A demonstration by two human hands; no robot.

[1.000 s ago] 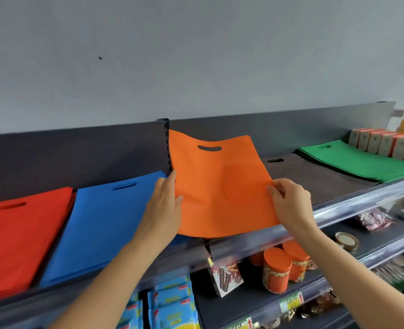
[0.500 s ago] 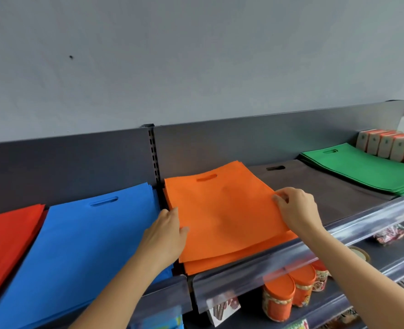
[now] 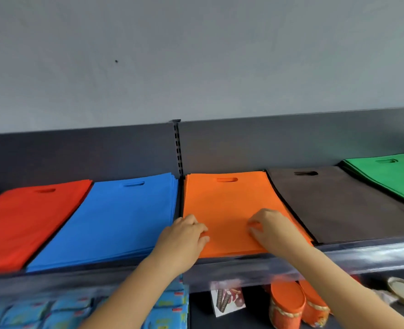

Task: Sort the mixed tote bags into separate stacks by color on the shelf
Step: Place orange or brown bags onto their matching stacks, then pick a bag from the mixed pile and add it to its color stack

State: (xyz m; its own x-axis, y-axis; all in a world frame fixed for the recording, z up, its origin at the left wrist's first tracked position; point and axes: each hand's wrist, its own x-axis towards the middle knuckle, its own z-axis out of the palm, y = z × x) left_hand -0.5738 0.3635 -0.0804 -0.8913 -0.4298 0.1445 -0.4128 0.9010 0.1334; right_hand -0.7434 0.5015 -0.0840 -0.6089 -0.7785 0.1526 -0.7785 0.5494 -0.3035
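The flat orange fabric tote bag (image 3: 229, 205) lies at the shelf's (image 3: 362, 254) front edge, long axis front to back, under both hands at its near end: left hand (image 3: 184, 236) resting loosely bent fingers, right hand (image 3: 269, 226) curled, grip unclear.

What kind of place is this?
Probably a small shop: slotted metal shelving, colour-sorted stacks of tote bags, and snack packets and orange jars on the shelf below.

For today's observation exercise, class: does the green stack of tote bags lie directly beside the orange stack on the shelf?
No, the dark brown stack lies between the orange stack and the green stack.
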